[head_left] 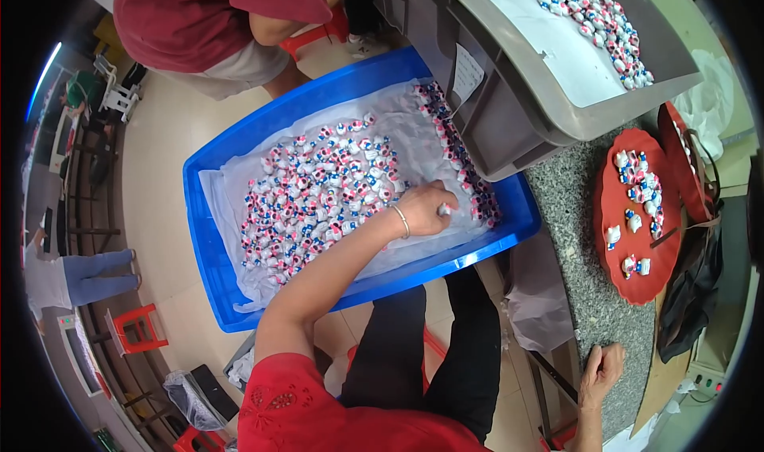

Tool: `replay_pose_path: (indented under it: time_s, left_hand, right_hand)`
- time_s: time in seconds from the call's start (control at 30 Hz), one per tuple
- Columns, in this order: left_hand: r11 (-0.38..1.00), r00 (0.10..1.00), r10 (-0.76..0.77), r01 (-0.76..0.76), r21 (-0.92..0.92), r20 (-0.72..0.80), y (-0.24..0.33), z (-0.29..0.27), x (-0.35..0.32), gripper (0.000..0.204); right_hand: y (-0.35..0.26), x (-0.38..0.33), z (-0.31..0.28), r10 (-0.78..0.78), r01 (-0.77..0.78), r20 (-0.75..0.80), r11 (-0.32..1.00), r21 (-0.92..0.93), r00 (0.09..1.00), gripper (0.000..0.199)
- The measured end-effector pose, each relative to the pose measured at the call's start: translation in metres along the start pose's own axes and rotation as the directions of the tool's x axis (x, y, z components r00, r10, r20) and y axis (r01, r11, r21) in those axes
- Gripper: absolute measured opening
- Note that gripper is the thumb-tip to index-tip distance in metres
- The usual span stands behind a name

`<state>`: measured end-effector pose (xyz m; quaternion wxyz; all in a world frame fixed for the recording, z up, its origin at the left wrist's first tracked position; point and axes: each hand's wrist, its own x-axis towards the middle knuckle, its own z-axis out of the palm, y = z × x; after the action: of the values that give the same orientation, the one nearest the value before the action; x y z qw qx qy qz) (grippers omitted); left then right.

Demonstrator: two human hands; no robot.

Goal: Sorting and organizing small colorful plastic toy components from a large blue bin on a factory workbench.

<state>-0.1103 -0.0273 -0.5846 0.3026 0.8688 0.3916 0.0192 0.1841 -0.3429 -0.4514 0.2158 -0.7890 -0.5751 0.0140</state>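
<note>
My left hand, with a bangle at the wrist, reaches over the blue tub. Its fingers are pinched round a small painted figurine, mostly hidden by them. Many similar white, pink and blue figurines lie heaped on a thin white plastic sheet in the tub. Another band of figurines runs along the tub's right side. My right hand rests on the speckled stone counter with its fingers curled in; whatever may be inside them is hidden.
A grey bin with more figurines overhangs the tub's right corner. On the counter, a red scalloped tray carries several figurines, beside a black bag. A person in a maroon shirt is across the tub. Red stools stand at left.
</note>
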Motion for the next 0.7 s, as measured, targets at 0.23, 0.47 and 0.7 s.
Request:
replay_pose_path:
  time_s: [0.23, 0.47, 0.7]
  left_hand:
    - [0.776, 0.927, 0.229, -0.358, -0.52, -0.297, 0.007, 0.073, 0.027, 0.024]
    - [0.831, 0.936, 0.28, -0.348, -0.434, -0.213, 0.002, 0.081, 0.047, 0.024]
    - [0.864, 0.88, 0.358, -0.439, -0.247, -0.311, -0.014, 0.093, 0.044, 0.014]
  right_hand:
    - [0.01, 0.009, 0.01, -0.014, 0.014, 0.023, 1.0, -0.02, 1.0, 0.027]
    - [0.015, 0.015, 0.016, -0.008, 0.008, 0.032, 1.0, -0.03, 0.999, 0.028]
    - [0.007, 0.02, 0.019, -0.01, 0.01, 0.037, 1.0, -0.015, 0.999, 0.028]
